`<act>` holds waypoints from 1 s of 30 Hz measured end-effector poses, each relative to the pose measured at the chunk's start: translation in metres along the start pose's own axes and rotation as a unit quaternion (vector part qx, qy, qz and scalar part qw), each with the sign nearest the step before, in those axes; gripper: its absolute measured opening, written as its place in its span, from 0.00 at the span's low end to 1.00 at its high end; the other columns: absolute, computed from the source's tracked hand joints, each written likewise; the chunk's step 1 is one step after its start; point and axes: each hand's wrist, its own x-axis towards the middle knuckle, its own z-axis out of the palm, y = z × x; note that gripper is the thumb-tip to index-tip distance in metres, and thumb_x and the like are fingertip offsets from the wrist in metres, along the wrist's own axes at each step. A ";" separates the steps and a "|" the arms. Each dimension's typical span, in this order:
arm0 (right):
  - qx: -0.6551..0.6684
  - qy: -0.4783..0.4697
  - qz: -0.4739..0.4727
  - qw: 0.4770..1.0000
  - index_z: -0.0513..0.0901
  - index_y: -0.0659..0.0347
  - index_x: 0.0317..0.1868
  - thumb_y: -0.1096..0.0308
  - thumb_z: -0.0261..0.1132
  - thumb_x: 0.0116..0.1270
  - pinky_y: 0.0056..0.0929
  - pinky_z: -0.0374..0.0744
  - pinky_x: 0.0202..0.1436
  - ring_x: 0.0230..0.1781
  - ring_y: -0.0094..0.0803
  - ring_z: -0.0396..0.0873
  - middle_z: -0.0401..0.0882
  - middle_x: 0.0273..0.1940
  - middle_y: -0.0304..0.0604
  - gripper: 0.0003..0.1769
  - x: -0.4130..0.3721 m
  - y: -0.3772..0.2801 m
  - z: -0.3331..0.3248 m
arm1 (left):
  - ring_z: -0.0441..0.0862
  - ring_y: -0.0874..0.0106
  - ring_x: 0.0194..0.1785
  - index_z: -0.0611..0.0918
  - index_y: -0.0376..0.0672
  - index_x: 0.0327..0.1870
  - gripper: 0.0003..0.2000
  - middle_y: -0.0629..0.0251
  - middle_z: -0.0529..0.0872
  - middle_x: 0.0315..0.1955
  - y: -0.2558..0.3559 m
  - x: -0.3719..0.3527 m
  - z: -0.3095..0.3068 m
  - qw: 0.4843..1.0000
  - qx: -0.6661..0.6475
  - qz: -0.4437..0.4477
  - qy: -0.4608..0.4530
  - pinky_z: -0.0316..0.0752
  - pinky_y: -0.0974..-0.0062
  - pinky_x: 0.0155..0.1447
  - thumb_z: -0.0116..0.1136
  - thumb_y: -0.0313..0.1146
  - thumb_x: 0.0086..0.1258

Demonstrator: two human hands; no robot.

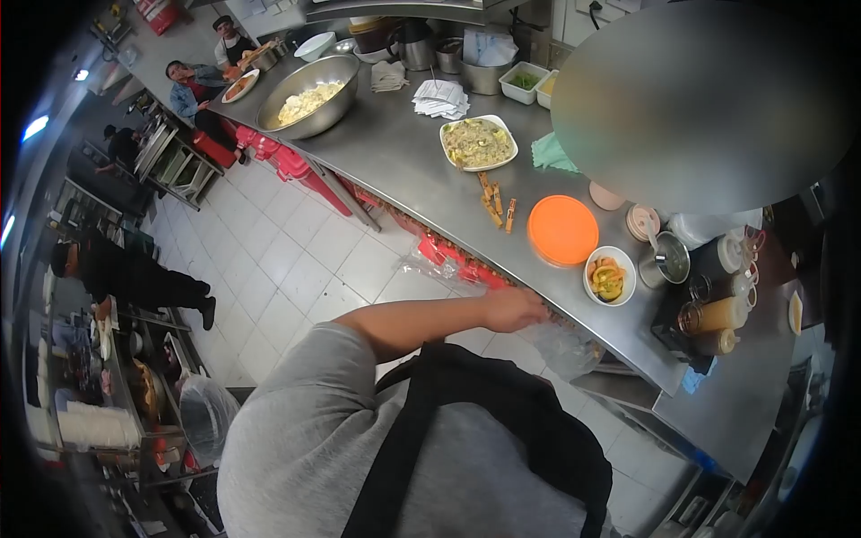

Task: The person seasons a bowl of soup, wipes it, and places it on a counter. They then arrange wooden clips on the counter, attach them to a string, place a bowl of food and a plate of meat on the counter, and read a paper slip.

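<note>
clr plastic bag [567,351], crumpled, see-through, just below steel ctr [395,148] edge

Loudest to my eye is the lid [562,230], plain bright orange against the silver-grey desk [395,148]. The bowl [588,279] is white, its food [609,281] yellow and orange; the cloth [553,153] is pale mint green. I see a plain grey shirt [291,412], a black apron [395,457], a clear, greyish bag [567,350], and a white floor [269,255] patterned with a grid of darker lines.
</note>
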 end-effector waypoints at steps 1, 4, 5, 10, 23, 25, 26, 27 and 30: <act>0.029 0.007 -0.002 1.000 0.82 0.63 0.39 0.64 0.63 0.61 0.26 0.76 0.44 0.38 0.28 0.80 0.83 0.36 0.41 0.12 -0.001 -0.001 0.000 | 0.75 0.58 0.50 0.76 0.44 0.45 0.14 0.60 0.78 0.42 -0.006 -0.011 -0.012 0.997 -0.001 0.025 0.071 0.72 0.63 0.50 0.53 0.23 0.57; 0.031 0.012 0.119 0.992 0.82 0.60 0.39 0.61 0.63 0.61 0.27 0.76 0.42 0.36 0.31 0.81 0.83 0.34 0.45 0.12 -0.019 -0.013 -0.003 | 0.75 0.59 0.48 0.76 0.44 0.42 0.14 0.60 0.77 0.39 -0.037 -0.029 -0.056 0.973 0.081 -0.032 0.215 0.73 0.64 0.47 0.53 0.21 0.53; -0.046 0.023 0.099 0.994 0.82 0.60 0.38 0.60 0.63 0.61 0.28 0.76 0.42 0.36 0.32 0.81 0.83 0.34 0.46 0.12 -0.020 -0.011 -0.003 | 0.76 0.59 0.47 0.76 0.44 0.42 0.14 0.60 0.76 0.38 -0.052 -0.030 -0.076 0.960 0.121 -0.052 0.248 0.73 0.64 0.47 0.52 0.22 0.53; -0.131 0.090 -0.067 0.985 0.83 0.57 0.39 0.63 0.65 0.58 0.28 0.76 0.36 0.30 0.34 0.81 0.82 0.29 0.46 0.10 -0.020 -0.067 -0.010 | 0.77 0.63 0.47 0.77 0.45 0.41 0.10 0.62 0.76 0.39 -0.124 -0.009 -0.128 0.920 0.280 -0.182 0.204 0.76 0.66 0.45 0.49 0.29 0.59; -0.014 -0.049 -0.078 0.996 0.80 0.62 0.44 0.71 0.59 0.64 0.18 0.73 0.30 0.27 0.19 0.76 0.81 0.28 0.38 0.09 0.060 -0.205 0.019 | 0.79 0.63 0.40 0.74 0.42 0.38 0.08 0.60 0.76 0.33 -0.123 0.003 -0.129 0.890 0.348 -0.163 0.244 0.78 0.69 0.37 0.51 0.31 0.58; -0.011 -0.048 -0.113 0.992 0.80 0.63 0.44 0.72 0.59 0.64 0.19 0.73 0.31 0.27 0.20 0.76 0.80 0.27 0.38 0.10 0.073 -0.223 0.022 | 0.78 0.64 0.40 0.74 0.42 0.37 0.08 0.61 0.76 0.33 -0.127 0.004 -0.130 0.884 0.373 -0.113 0.257 0.78 0.69 0.37 0.51 0.31 0.57; -0.027 -0.042 -0.138 0.989 0.79 0.63 0.45 0.73 0.59 0.63 0.19 0.74 0.31 0.28 0.20 0.76 0.80 0.28 0.39 0.10 0.081 -0.235 0.024 | 0.78 0.65 0.40 0.74 0.42 0.36 0.07 0.61 0.76 0.33 -0.126 0.004 -0.131 0.886 0.368 -0.103 0.264 0.78 0.69 0.38 0.51 0.31 0.57; -0.044 -0.036 -0.164 0.985 0.79 0.64 0.45 0.73 0.59 0.62 0.20 0.74 0.32 0.29 0.21 0.77 0.80 0.29 0.40 0.11 0.089 -0.255 0.028 | 0.78 0.65 0.40 0.74 0.42 0.36 0.07 0.62 0.76 0.32 -0.116 0.003 -0.138 0.886 0.364 -0.093 0.271 0.77 0.69 0.38 0.51 0.31 0.57; 0.013 -0.011 -0.192 0.981 0.77 0.64 0.49 0.67 0.58 0.66 0.20 0.74 0.37 0.31 0.21 0.75 0.78 0.35 0.36 0.14 0.113 -0.303 0.032 | 0.78 0.64 0.40 0.74 0.42 0.37 0.08 0.62 0.76 0.33 -0.079 -0.002 -0.152 0.876 0.356 -0.090 0.314 0.76 0.71 0.39 0.52 0.30 0.56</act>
